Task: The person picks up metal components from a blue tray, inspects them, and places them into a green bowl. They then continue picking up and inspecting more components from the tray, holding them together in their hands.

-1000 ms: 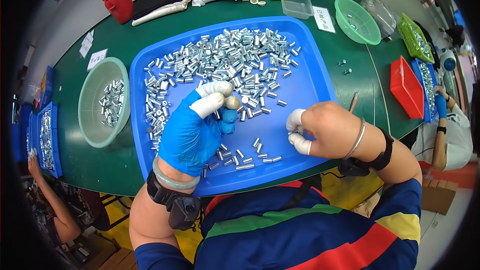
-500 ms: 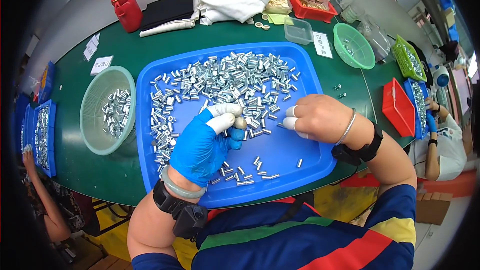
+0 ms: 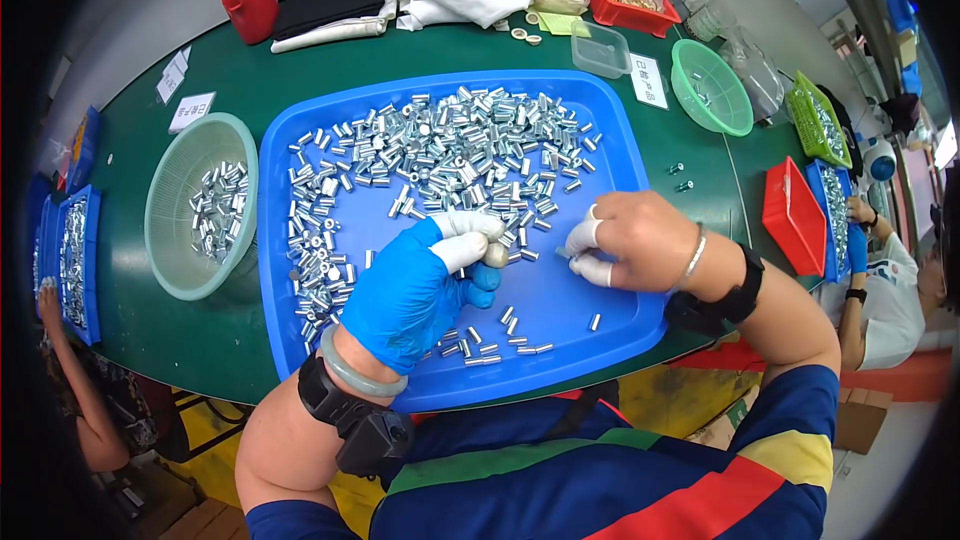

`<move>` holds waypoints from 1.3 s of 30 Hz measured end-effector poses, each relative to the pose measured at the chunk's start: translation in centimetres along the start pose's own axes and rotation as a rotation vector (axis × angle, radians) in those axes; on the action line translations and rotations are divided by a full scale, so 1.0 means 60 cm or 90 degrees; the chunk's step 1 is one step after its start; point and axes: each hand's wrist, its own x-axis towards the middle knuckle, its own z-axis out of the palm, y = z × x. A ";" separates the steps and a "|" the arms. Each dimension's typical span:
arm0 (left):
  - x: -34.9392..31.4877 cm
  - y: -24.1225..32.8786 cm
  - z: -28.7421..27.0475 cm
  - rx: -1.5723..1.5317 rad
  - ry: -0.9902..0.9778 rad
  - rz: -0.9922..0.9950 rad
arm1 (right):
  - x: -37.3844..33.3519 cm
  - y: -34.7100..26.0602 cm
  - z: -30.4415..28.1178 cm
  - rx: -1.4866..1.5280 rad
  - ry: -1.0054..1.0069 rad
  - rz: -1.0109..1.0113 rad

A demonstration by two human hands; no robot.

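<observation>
My left hand [image 3: 425, 275], in a blue glove with white finger covers, is closed over the tray's middle. Its thumb and fingers press together, and what they hold, if anything, is hidden. To its right, my right hand [image 3: 632, 242], bare except for white covers on its fingertips, pinches a small silvery metal sleeve that shows only in part at the fingertips. Both hands hover over a blue tray [image 3: 628, 140]. Heaped metal sleeves [image 3: 440, 140] fill its far side and left side. Several loose metal sleeves [image 3: 487, 348] lie along its near side.
Left of the tray stands a pale green basket [image 3: 165, 240] with metal sleeves inside. A green basket [image 3: 740, 110], a red bin [image 3: 795, 215] and two loose parts [image 3: 683, 185] are on the right. A red jug [image 3: 247, 5] stands at the back. Other people work at both sides.
My right hand has turned slightly, and its fingertips are lower and nearer my left hand. My left hand remains closed. The whole view has shifted a little.
</observation>
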 end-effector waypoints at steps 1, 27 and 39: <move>0.000 -0.002 0.001 -0.005 0.003 -0.001 | -0.007 -0.010 0.002 0.066 0.038 0.010; -0.004 0.003 0.029 0.320 -0.074 -0.189 | -0.008 -0.069 -0.009 0.134 0.068 -0.038; -0.012 -0.006 0.028 0.354 -0.171 -0.190 | -0.038 -0.115 0.016 0.289 0.310 0.051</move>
